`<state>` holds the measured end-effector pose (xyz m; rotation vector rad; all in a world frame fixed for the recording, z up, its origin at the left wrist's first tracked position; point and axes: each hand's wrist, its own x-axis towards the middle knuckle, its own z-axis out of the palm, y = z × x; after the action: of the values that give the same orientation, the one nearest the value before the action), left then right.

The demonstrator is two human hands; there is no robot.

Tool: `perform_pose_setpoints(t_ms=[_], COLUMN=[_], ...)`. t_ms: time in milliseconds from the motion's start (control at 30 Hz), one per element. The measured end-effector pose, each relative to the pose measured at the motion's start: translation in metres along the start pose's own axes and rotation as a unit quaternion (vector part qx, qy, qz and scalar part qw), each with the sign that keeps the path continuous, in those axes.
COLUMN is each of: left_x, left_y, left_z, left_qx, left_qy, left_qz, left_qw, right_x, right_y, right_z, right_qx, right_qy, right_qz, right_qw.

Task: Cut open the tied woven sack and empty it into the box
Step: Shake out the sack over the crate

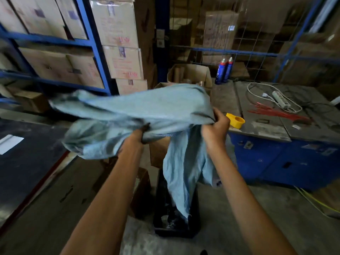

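1. Woven sack (139, 109): light blue, limp, held up mid-frame. I see it spread from centre-left to centre, with one end hanging down into the black box (174, 233) at bottom centre.
2. Left hand (141, 134): grasps a bunch of sack from below, fingers curled into the fabric. The sack billows above and left of it.
3. Right hand (216, 128): clenched on gathered fabric right of centre. The hanging end drops just below and left of it.
4. Box contents are dark; I can't tell what they are.
5. Brown carton (158, 150): behind the sack, between my view of the two hands.
6. Blue bench (266, 157) at right holds a yellow cup-shaped thing (237, 121), red ties (276, 113), a power strip (280, 99) and spray cans (223, 70).
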<state>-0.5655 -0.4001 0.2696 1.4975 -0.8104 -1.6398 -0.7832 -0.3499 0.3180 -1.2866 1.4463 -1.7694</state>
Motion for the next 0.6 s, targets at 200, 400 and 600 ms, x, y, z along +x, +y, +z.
perform_pose_setpoints(t_ms=[200, 400, 600], left_x=[-0.043, -0.058, -0.069], left_y=[-0.035, -0.031, 0.025], left_z=[0.046, -0.005, -0.025], left_qx=[-0.025, 0.359, 0.385], left_qy=[0.063, 0.211, 0.102], left_qz=[-0.003, -0.014, 0.313], left_qw=[0.998, 0.909, 0.862], right_x=[0.005, 0.035, 0.036], right_y=[-0.055, -0.08, -0.098], right_z=[0.043, 0.044, 0.042], right_qx=[-0.013, -0.065, 0.065], right_qy=[0.035, 0.057, -0.037], right_qz=[-0.057, -0.048, 0.001], right_qw=[0.998, 0.995, 0.997])
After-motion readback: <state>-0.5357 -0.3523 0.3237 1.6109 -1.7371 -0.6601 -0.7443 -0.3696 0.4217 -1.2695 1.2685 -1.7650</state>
